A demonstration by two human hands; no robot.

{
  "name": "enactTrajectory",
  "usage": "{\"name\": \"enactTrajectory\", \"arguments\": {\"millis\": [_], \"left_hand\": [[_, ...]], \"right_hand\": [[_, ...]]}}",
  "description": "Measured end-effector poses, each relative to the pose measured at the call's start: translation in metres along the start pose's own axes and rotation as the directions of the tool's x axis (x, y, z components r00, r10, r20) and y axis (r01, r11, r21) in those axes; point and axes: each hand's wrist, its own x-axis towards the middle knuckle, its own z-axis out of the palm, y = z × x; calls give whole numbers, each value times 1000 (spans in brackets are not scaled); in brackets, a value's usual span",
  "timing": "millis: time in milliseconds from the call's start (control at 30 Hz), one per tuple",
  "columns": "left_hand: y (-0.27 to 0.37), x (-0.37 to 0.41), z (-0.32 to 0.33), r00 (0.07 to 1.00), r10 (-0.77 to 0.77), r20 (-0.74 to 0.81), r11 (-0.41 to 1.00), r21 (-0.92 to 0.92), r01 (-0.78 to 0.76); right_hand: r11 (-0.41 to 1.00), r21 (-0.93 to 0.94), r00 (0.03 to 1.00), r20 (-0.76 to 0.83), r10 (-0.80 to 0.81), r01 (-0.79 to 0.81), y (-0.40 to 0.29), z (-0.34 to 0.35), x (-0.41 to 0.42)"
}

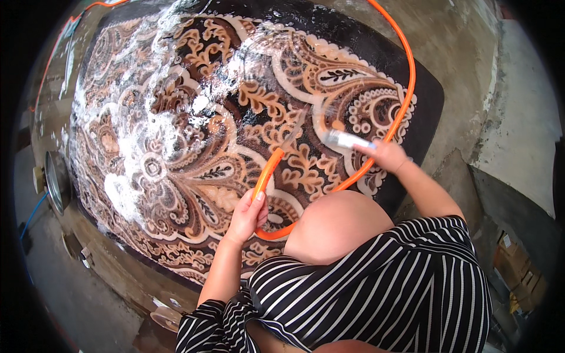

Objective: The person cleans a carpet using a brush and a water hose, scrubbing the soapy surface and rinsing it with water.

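Near its open end, an orange hose (pixel 268 173) is gripped in my left hand (pixel 248 217). Water (pixel 295 132) streams from the hose onto a wet patterned rug (pixel 220 189) spread on the floor. My right hand (pixel 387 155) holds a pale brush (pixel 348 140) by its end, over the rug's right part; motion blur hides the brush's detail. The rug has brown, orange and cream scrolls and a dark border. White suds (pixel 165 128) cover much of its left and upper parts. The hose loops beneath my bent knee (pixel 340 227) and passes close under my right hand.
A metal basin (pixel 56 183) stands beyond the rug's left edge, with a blue cord or tube (pixel 34 214) near it. Cardboard boxes (pixel 514 262) lie at the lower right. Wet concrete floor (pixel 446 48) surrounds the rug, and a pale concrete surface (pixel 523 114) lies at the right.
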Motion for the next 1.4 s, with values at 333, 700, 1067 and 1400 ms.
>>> {"name": "enactTrajectory", "arguments": {"millis": [333, 700, 1067, 1400], "left_hand": [[-2, 1, -9, 994, 90, -69, 994, -60, -94], [-75, -64, -34, 828, 136, -545, 866, -340, -366], [-78, -69, -44, 813, 116, -571, 826, -400, -398], [-100, -87, -43, 818, 170, -549, 822, -379, -425]], "right_hand": [[767, 149, 665, -412, 622, -625, 159, -37, 110], [779, 303, 753, 226, -618, 548, -224, -16, 118], [943, -231, 967, -151, 207, -239, -26, -102, 330], [931, 166, 938, 68, -339, 325, -152, -38, 196]]}}
